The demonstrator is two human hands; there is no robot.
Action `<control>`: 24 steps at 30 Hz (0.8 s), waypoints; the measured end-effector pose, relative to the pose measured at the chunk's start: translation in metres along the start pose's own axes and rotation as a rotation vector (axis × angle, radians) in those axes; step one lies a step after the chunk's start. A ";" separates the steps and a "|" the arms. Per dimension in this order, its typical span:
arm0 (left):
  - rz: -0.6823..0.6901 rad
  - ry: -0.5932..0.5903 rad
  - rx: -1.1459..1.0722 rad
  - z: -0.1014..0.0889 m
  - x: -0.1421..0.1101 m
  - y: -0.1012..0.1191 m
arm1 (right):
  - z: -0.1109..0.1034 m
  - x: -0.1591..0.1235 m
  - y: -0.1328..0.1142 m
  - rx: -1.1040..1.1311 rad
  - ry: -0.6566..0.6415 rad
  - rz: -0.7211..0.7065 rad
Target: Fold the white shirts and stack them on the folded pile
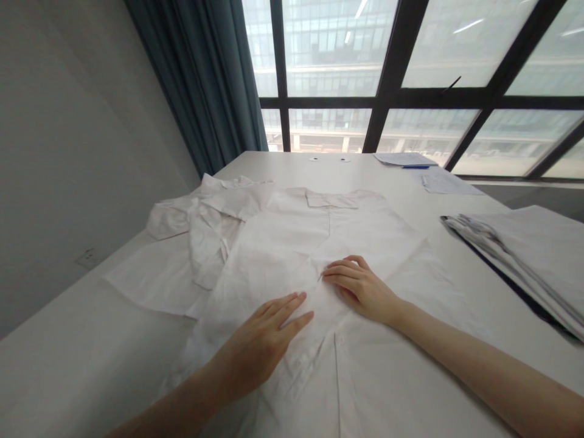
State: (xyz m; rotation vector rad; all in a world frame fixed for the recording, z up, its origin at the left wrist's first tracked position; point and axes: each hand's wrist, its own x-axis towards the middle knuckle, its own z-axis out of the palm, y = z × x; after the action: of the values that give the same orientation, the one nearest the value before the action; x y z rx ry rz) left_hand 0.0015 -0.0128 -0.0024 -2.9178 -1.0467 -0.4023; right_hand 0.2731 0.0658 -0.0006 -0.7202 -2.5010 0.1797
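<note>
A white button-front shirt (283,243) lies spread on the white table, with its collar toward the window and its front opening running down the middle. My left hand (269,334) rests on the shirt's left front, fingers stretched out and holding nothing. Close to the front opening, my right hand (360,289) has its bent fingertips on the cloth, and a small bit of fabric appears pinched there. Its thumb is partly hidden under the fingers. Below both hands the button strip hangs slightly apart, with creases beside it.
More crumpled white cloth (205,225) lies at the shirt's left. To the right is a stack of folded white fabric (533,243) on a dark board. Papers (404,159) and a blue pen (416,167) lie near the window. A blue curtain (205,79) hangs behind the table (283,167).
</note>
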 end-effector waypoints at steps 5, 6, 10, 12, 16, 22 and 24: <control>0.028 0.020 0.006 -0.001 0.003 0.000 | 0.001 0.000 0.000 -0.001 0.016 -0.012; 0.035 0.024 0.006 -0.002 0.004 0.001 | 0.001 0.000 0.000 -0.003 0.016 -0.001; 0.030 0.058 0.000 -0.005 0.006 0.003 | 0.001 -0.001 0.000 -0.034 0.065 0.094; 0.021 0.074 -0.010 -0.007 0.006 0.004 | 0.001 -0.001 0.001 -0.056 0.094 0.152; 0.004 0.111 -0.042 -0.008 0.006 0.005 | 0.001 -0.002 0.004 -0.077 0.113 0.262; 0.004 0.123 -0.058 -0.009 0.006 0.004 | 0.002 -0.001 0.004 -0.020 0.060 0.116; 0.006 0.120 -0.051 -0.009 0.006 0.004 | 0.002 -0.001 0.003 -0.013 0.040 0.053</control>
State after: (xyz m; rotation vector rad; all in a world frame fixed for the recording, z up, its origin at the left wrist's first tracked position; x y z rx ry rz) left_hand 0.0067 -0.0132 0.0082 -2.8973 -1.0260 -0.6047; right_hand 0.2743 0.0678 -0.0035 -0.7885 -2.4487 0.1659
